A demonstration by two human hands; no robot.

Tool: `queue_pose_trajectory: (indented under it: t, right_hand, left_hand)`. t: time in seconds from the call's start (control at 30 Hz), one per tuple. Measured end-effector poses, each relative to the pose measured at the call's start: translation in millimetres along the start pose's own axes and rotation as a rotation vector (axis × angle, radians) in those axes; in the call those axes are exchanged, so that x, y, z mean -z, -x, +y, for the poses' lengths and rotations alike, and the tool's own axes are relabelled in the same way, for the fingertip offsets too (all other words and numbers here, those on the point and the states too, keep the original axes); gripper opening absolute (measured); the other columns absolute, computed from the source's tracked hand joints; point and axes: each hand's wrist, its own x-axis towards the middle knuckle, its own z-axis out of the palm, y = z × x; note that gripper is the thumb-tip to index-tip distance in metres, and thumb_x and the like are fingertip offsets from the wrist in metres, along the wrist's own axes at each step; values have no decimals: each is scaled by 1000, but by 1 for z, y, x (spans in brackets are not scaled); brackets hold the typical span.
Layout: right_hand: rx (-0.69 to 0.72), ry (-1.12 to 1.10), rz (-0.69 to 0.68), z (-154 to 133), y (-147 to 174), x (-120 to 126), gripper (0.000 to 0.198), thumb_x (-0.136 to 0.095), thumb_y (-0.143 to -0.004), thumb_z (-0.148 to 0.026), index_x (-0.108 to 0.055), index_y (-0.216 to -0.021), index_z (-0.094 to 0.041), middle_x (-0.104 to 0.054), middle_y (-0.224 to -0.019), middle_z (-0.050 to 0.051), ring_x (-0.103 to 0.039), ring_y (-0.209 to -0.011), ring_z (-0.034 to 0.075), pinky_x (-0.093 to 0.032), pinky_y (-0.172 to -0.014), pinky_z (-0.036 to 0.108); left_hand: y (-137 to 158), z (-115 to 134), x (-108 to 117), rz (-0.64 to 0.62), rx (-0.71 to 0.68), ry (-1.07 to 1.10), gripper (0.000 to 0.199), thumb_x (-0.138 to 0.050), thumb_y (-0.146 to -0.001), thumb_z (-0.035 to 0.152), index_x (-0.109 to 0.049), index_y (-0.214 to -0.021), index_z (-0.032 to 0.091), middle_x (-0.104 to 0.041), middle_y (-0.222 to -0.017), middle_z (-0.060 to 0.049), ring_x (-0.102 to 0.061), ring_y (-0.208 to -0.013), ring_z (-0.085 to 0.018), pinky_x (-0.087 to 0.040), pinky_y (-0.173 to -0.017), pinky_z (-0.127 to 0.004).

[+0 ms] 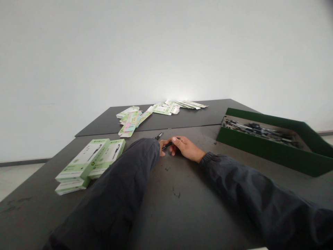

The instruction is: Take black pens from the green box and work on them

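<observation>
Between the pinched thumb and fingers of the bare right hand [186, 148] sits a slim black pen [168, 144], its long axis slanting left to the bare left hand [161, 143], whose grip is hidden; farther right lies a long dark-green box [260, 149].

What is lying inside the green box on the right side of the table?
The green box holds a loose heap of dark and silvery pens. Whatever lies beneath the upper ones is covered and cannot be seen.
</observation>
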Motion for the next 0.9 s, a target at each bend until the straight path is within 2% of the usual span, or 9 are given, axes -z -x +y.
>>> queue_pose_trajectory:
  t: [0.1, 0.23, 0.4, 0.47, 0.57, 0.73, 0.9]
  right_hand:
    - [5, -7, -1, 0, 0, 0, 51, -29, -87, -50, -57, -100, -11, -58, -71, 4, -52, -53, 8, -42, -54, 21]
    - [10, -6, -3, 1, 0, 0, 51, -29, -87, -50, -57, -100, -11, -58, -71, 4, -52, -53, 8, -41, -54, 20]
    - [21, 14, -9, 1, -1, 0, 52, -28, -87, -51, -57, -99, -10, -58, -71, 5, -52, -52, 8, -42, -54, 20]
    - [26, 15, -10, 1, -1, 0, 52, -27, -87, -50, -58, -99, -10, -58, -71, 5, -52, -52, 8, -42, -54, 20]
    - [23, 10, -12, 2, -1, 0, 51, -28, -87, -50, -57, -99, -10, -57, -70, 4, -52, -53, 8, -42, -54, 20]
    - [13, 5, -11, 2, -1, 0, 52, -28, -87, -51, -57, -100, -10, -57, -70, 4, -52, -53, 8, -42, -54, 20]
    - [11, 9, -5, 1, 0, 0, 52, -28, -87, -51, -57, -100, -10, -57, -71, 4, -52, -53, 8, -42, -55, 20]
  left_hand:
    - [2, 2, 3, -19, -25, 23, 38, -52, -75, 21, -52, -113, 16, -50, -124, -8, -47, -110, -24, -36, -91, -27]
    - [4, -2, 1, 24, -46, -6, 46, -52, -76, 24, -45, -119, 12, -45, -128, -13, -47, -110, -25, -39, -88, -29]
    - [6, -4, 4, 53, -299, 59, 34, -50, -77, 17, -48, -110, 8, -56, -114, -11, -51, -104, -21, -39, -86, -23]
    - [6, -2, 7, 31, -286, 69, 30, -50, -76, 15, -51, -105, 7, -56, -114, -12, -50, -106, -22, -38, -87, -22]
    - [6, 1, 8, 10, -190, 46, 30, -51, -76, 17, -52, -105, 8, -53, -119, -12, -50, -106, -23, -39, -86, -23]
    - [7, 3, 5, 53, -97, 28, 33, -52, -76, 17, -52, -107, 9, -51, -121, -11, -50, -106, -22, -40, -85, -23]
    - [14, 11, 12, 50, -196, 82, 27, -51, -76, 13, -54, -102, 6, -59, -110, -10, -54, -99, -20, -39, -84, -20]
